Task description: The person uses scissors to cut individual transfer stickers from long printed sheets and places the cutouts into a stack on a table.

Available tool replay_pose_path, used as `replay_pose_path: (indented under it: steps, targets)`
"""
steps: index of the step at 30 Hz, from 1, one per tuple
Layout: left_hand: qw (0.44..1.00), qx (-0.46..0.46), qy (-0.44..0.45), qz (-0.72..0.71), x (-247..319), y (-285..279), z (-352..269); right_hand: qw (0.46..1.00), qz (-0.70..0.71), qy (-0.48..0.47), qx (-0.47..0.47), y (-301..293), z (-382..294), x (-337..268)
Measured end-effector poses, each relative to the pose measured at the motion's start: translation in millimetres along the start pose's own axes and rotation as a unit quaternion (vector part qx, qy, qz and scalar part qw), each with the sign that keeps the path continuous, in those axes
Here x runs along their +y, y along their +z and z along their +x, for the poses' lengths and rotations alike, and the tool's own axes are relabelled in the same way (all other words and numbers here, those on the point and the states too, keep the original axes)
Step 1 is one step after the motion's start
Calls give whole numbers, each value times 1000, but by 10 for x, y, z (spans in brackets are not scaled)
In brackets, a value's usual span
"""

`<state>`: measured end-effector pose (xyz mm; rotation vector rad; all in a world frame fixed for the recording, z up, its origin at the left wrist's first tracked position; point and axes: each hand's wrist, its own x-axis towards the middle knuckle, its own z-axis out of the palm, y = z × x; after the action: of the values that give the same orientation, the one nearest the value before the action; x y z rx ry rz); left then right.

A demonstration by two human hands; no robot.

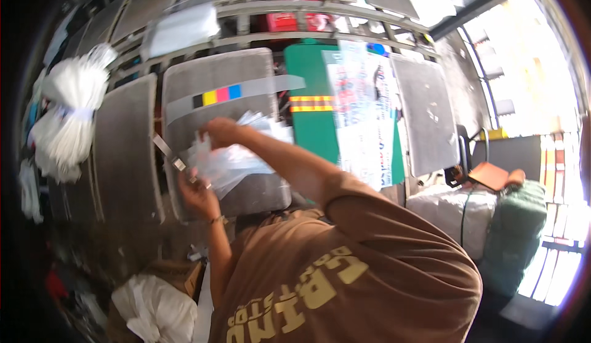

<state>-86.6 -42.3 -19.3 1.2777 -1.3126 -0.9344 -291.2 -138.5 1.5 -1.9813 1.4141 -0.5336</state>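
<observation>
My left hand [201, 197], with a bracelet at the wrist, is at the left front of a grey board [217, 70]. A narrow strip with dark and white marks [171, 154] crosses its fingers and appears held there. Just beyond, my right hand [224, 130] is bent downward, its fingertips pinching a translucent plastic piece [202, 147]. Under and between both hands, a loose fanned pile of clear plastic sheets [240, 170] covers part of the board. Blur hides the exact finger grip. Behind the hands lies a translucent band with black, yellow, pink and blue squares [221, 95].
To the right, long printed plastic sheets [360, 135] lie over a green board [309, 135]. More grey boards [425, 112] line the metal rails [277, 8]. A tied white plastic bundle [69, 112] sits at left. Wrapped bales [512, 232] and a white bag [157, 306] stand nearby.
</observation>
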Motion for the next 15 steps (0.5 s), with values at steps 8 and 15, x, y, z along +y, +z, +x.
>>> replay_pose_path:
  steps: [8, 15]
  targets:
    - [990, -72, -125, -3, 59, -957, -468, 922, -47, 199, 330, -246, -968, 489]
    - [952, -276, -133, 18, 289, -396, -964, 653, -115, 568, 488, -723, -3524, 1517]
